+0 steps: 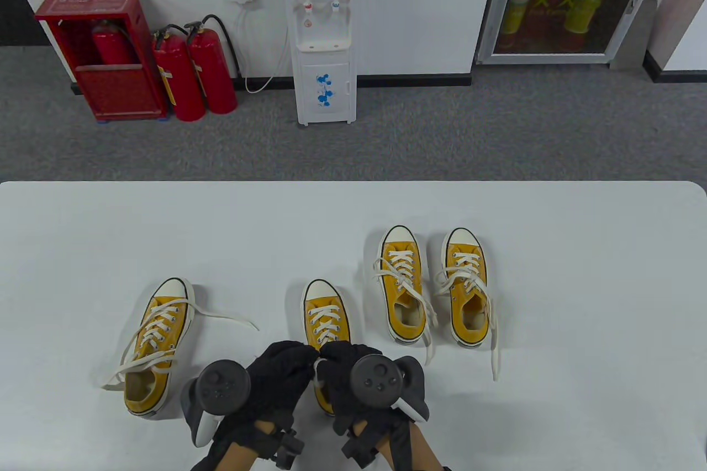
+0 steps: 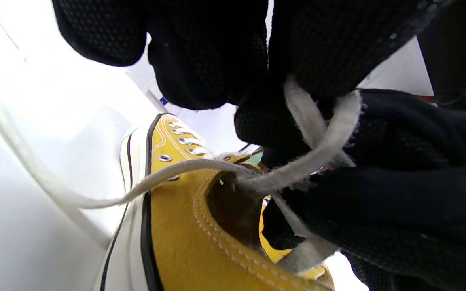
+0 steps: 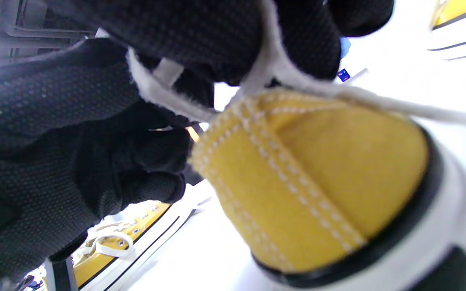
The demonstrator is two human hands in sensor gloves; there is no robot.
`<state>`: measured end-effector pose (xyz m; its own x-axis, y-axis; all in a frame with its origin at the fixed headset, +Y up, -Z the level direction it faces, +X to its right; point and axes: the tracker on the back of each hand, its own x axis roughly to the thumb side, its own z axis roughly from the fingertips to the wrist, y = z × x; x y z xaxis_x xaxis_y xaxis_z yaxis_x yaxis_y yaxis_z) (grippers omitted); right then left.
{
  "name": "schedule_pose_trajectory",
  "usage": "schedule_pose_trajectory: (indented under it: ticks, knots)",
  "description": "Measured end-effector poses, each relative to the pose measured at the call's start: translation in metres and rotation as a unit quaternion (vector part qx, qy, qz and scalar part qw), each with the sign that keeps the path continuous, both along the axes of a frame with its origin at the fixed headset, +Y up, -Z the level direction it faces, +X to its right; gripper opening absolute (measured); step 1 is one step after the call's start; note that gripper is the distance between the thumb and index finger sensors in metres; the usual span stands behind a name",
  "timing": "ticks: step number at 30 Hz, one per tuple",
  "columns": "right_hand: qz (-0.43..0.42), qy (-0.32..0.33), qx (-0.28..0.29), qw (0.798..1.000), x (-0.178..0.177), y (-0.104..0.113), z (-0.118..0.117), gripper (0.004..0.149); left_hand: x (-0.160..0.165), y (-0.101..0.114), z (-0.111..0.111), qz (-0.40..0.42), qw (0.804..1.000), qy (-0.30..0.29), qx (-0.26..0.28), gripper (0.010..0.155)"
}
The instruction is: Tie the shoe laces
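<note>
Both hands were knotting the lace of the middle shoe.

The left hand [image 1: 276, 371] and right hand [image 1: 348, 377] met over the shoe's opening, each with fingers curled round a strand of the white lace [image 2: 322, 137], the strands crossing between them. The middle shoe [image 1: 326, 316] sat on the counter [image 1: 552, 427] right in front of the person, toe pointing away. To my eye the trick here was to keep both strands taut and draw them evenly sideways, so the knot seated low on the tongue. The untied shoe [image 1: 154, 344] to the left waited; the tied pair [image 1: 433, 283] stood to the right.
</note>
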<state>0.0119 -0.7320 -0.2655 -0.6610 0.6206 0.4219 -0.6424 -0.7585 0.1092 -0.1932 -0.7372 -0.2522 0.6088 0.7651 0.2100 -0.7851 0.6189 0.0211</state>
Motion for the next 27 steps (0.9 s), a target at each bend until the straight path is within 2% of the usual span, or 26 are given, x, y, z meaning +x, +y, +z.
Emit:
schedule_pose_trajectory:
  ticks: [9, 14, 20, 27]
  knots:
    - [-0.008, 0.007, -0.007, 1.0, 0.0, 0.0, -0.001, 0.042, 0.001, 0.007, 0.001, -0.057, 0.997, 0.033, 0.036, 0.038]
    - [-0.046, -0.006, -0.029, 0.998, 0.011, 0.003, -0.006, 0.043, -0.011, 0.003, -0.004, -0.041, 0.997, 0.056, 0.013, 0.038]
    - [-0.098, -0.04, -0.089, 0.99, 0.033, -0.005, -0.017, 0.041, -0.025, -0.005, -0.011, -0.051, 0.995, 0.079, -0.015, 0.038]
    - [-0.143, -0.086, -0.101, 0.981, 0.058, -0.009, -0.024, 0.039, -0.039, -0.01, -0.016, -0.056, 0.993, 0.099, -0.038, 0.038]
